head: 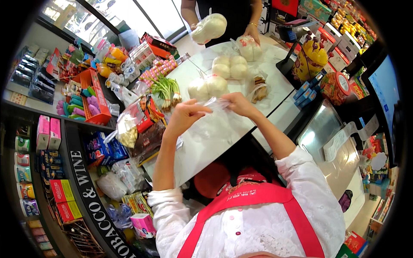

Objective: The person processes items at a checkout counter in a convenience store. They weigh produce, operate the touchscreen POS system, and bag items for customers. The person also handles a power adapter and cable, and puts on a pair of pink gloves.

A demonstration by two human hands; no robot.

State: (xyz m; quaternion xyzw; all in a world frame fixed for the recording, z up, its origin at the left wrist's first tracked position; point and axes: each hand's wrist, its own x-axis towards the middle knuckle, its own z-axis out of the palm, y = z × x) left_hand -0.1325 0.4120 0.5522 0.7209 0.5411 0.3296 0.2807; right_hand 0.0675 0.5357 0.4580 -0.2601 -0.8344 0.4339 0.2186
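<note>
Both hands meet over the white counter at a clear thin plastic bag (214, 121). My right hand (240, 104) pinches the bag's gathered top. My left hand (188, 116) has its fingertips at the bag's other side; whether they grip the film is unclear. Just beyond lie bagged white buns (208, 87), with a second bag of buns (229, 67) behind them. To the right sits a clear bag with brown pieces (259, 89). A person across the counter holds up a bag of white buns (209, 28) and touches another bag of buns (249, 47).
Left of my hands are a bundle of green onions (167, 92) and a bag of peeled garlic (128, 133). An orange basket (96, 96) stands farther left. On the right are a candy jar (335, 87), a metal scale plate (326, 151), a paper receipt (337, 145) and a monitor (384, 93).
</note>
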